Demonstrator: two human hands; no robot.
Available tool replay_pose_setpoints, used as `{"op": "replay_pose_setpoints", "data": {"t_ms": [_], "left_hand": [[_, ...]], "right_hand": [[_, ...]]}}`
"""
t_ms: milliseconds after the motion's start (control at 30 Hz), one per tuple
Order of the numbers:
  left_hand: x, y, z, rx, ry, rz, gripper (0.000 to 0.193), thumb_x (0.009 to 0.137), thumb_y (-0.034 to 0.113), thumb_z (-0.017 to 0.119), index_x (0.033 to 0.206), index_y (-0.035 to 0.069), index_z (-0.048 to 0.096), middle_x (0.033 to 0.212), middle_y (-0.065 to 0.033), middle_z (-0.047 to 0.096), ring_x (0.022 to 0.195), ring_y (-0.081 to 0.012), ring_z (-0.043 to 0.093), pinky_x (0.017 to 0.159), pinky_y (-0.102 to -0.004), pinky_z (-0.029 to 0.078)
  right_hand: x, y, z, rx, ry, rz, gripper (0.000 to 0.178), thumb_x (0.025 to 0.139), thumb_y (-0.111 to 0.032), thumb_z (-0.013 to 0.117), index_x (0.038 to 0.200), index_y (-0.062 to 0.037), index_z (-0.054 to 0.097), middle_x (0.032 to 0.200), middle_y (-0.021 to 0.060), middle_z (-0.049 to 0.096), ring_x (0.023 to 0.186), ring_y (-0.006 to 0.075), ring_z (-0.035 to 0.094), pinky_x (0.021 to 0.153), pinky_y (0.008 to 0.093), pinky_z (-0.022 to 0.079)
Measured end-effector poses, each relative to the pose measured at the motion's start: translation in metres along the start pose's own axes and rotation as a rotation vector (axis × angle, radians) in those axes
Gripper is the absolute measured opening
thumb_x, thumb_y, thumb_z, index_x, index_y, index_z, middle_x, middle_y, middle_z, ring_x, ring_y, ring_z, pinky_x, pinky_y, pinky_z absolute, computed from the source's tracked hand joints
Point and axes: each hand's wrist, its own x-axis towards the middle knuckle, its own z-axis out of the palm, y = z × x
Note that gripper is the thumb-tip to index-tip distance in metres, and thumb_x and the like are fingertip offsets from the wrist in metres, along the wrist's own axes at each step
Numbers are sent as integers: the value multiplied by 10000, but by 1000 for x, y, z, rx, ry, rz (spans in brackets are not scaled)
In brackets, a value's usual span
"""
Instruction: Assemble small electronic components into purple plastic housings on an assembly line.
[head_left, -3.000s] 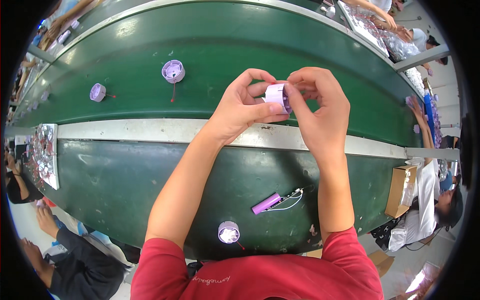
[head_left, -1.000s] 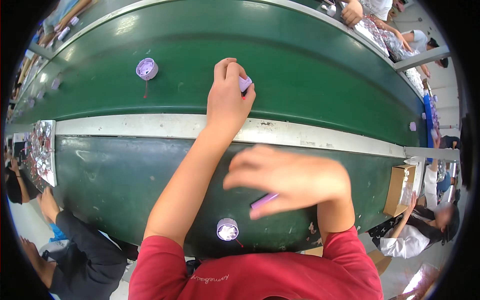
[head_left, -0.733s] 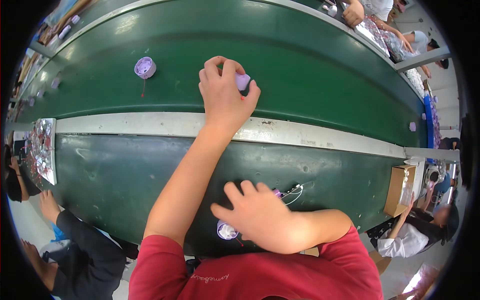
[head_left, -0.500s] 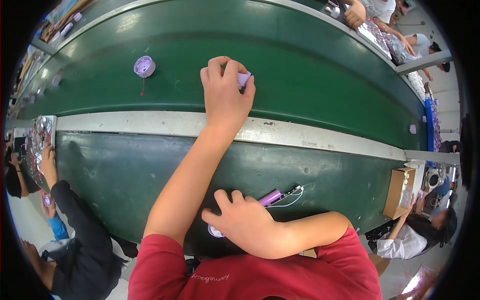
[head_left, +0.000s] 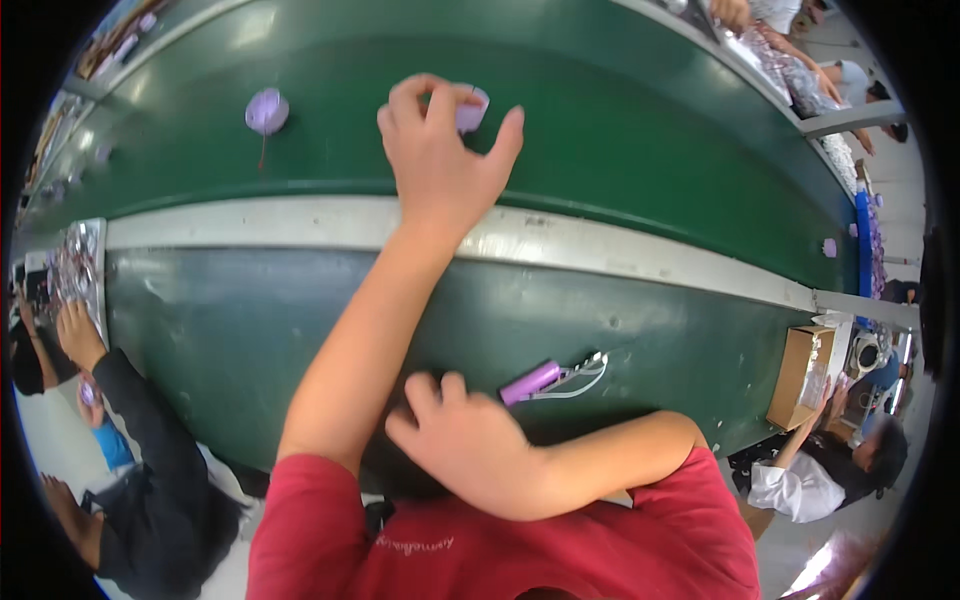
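Note:
My left hand (head_left: 440,145) reaches over the far green surface with thumb and fingers spread. A small lavender plastic housing (head_left: 473,108) sits between its fingertips and thumb; the thumb is clear of it, and the index finger overlaps it. Close to my body, my right hand (head_left: 465,435) is bent palm down with curled fingers; whatever lies under it is hidden. Right of that hand, on the near surface, lie a purple cylindrical cell (head_left: 530,382) and a slim circuit board (head_left: 580,370) with a white wire loop.
Another round lavender housing (head_left: 267,111), trailing a thin red wire, stands at the far left. A pale metal rail (head_left: 620,258) divides the two green surfaces. An open cardboard box (head_left: 800,375) is at the right, a foil-lined tray (head_left: 85,270) at the left. Co-workers sit on both sides.
My left hand has moved slightly away and its thumb has opened off the lavender housing. The round white-and-lavender part seen under my right hand is now out of sight.

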Motion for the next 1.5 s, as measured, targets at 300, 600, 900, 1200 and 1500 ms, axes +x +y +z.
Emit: {"op": "replay_pose_setpoints", "data": {"t_ms": [300,600,900,1200,1500], "left_hand": [[2,-15,0,54,93,-10,116,790,196,745,760,125,658,973,-10,595,987,-274,500,821,-429,390],[7,1,-1,-87,204,57,119,768,131,745,760,103,630,946,-43,582,954,-268,507,803,-407,408],[-4,29,-13,-633,-151,188,422,723,34,728,1131,82,631,1087,-84,636,769,-178,642,572,-289,523],[-10,37,-5,-842,-327,-20,544,739,145,851,1240,79,647,1243,-88,651,1041,-226,676,751,-307,596],[-10,31,-3,-685,-342,-175,543,740,89,825,1193,50,528,1101,-93,643,869,-207,682,638,-307,589]], "right_hand": [[21,70,-82,447,111,112,324,846,-139,742,1155,-109,649,997,103,599,786,303,657,645,364,552],[16,112,-107,684,471,227,397,894,-114,697,1263,-4,599,1083,86,660,903,154,611,750,264,506],[25,157,-98,968,618,405,267,1071,-247,496,1177,-12,563,871,65,672,722,89,582,633,240,462],[32,183,-85,1061,618,562,367,1103,-329,368,1126,-37,589,925,41,675,760,77,603,592,240,441],[37,185,-82,967,845,352,178,969,-124,667,1066,25,678,1028,52,706,928,111,624,819,254,506]]}}
